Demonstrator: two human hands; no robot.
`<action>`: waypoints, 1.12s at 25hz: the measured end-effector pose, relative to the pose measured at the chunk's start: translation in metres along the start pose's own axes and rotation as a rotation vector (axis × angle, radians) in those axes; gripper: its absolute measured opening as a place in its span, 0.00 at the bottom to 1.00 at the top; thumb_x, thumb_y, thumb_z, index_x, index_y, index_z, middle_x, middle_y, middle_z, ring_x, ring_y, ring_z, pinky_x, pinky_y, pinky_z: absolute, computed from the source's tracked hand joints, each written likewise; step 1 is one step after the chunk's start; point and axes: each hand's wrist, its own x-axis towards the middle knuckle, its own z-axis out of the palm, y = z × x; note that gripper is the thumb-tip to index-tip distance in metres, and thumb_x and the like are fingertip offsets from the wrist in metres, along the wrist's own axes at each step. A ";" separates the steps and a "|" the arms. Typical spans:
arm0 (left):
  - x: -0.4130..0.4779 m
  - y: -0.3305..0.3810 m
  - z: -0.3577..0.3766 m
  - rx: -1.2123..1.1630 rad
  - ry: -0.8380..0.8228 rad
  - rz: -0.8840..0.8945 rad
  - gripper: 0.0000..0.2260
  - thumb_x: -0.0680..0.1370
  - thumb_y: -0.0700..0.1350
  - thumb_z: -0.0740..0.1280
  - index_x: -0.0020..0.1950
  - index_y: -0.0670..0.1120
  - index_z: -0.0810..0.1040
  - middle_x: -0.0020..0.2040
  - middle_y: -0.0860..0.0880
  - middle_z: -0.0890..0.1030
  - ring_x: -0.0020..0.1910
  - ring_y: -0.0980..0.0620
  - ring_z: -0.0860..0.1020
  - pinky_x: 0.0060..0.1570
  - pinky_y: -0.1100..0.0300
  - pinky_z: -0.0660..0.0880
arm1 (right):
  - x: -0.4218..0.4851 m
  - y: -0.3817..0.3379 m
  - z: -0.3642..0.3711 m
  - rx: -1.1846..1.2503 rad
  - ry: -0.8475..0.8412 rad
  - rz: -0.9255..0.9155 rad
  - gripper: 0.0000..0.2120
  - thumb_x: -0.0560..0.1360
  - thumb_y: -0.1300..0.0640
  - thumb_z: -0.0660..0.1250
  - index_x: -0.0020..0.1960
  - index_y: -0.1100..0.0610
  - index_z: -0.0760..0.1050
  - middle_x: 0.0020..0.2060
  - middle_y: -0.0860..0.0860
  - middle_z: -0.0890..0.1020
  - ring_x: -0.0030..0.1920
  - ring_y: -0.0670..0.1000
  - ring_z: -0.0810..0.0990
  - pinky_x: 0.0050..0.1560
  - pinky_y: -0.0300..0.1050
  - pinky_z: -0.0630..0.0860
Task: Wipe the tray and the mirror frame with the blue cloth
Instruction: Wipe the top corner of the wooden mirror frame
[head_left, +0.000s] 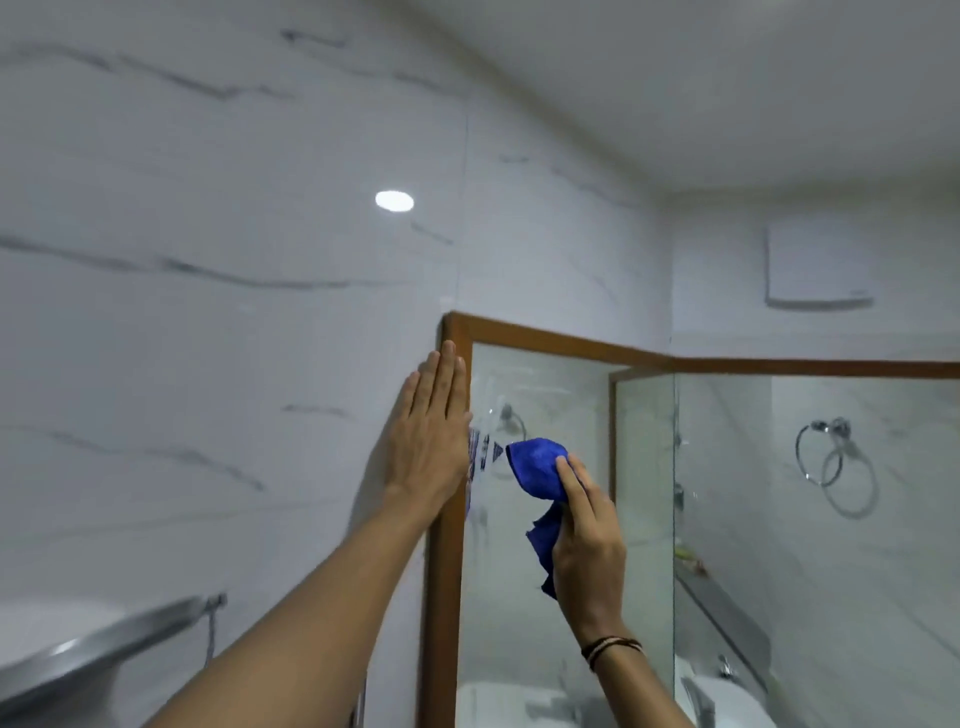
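Note:
The mirror has a brown wooden frame (445, 561) on the marble-tiled wall, with its top left corner near the middle of the view. My left hand (428, 441) lies flat with fingers together, against the wall and the frame's left upright. My right hand (587, 535) grips the bunched blue cloth (535, 465) and holds it at the mirror glass just right of the left upright. Part of the cloth hangs down below my fingers. No tray can be made out for certain.
A curved metal object (104, 644) juts out at the lower left. The mirror reflects a towel ring (831, 452), a white basin (519, 701) with a tap, and a shelf. A white wall box (818, 265) sits high on the right wall.

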 end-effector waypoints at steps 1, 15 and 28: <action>0.021 -0.007 -0.008 0.024 0.018 0.026 0.31 0.93 0.52 0.46 0.89 0.40 0.34 0.89 0.40 0.31 0.90 0.42 0.36 0.90 0.47 0.39 | 0.019 0.003 0.003 0.037 0.038 0.023 0.23 0.84 0.68 0.61 0.78 0.61 0.74 0.74 0.58 0.81 0.70 0.58 0.83 0.71 0.52 0.80; 0.056 -0.029 0.016 0.206 0.261 0.200 0.30 0.93 0.50 0.43 0.89 0.34 0.38 0.90 0.33 0.37 0.91 0.37 0.42 0.91 0.43 0.51 | 0.139 0.006 0.126 0.405 0.103 0.391 0.25 0.89 0.60 0.58 0.85 0.58 0.63 0.85 0.54 0.66 0.87 0.56 0.61 0.86 0.55 0.61; 0.059 -0.029 0.014 0.177 0.284 0.188 0.29 0.92 0.45 0.51 0.90 0.36 0.45 0.91 0.35 0.45 0.91 0.39 0.48 0.90 0.44 0.55 | 0.146 -0.007 0.115 0.513 0.116 0.526 0.15 0.89 0.60 0.59 0.73 0.61 0.76 0.74 0.60 0.80 0.64 0.55 0.84 0.72 0.34 0.75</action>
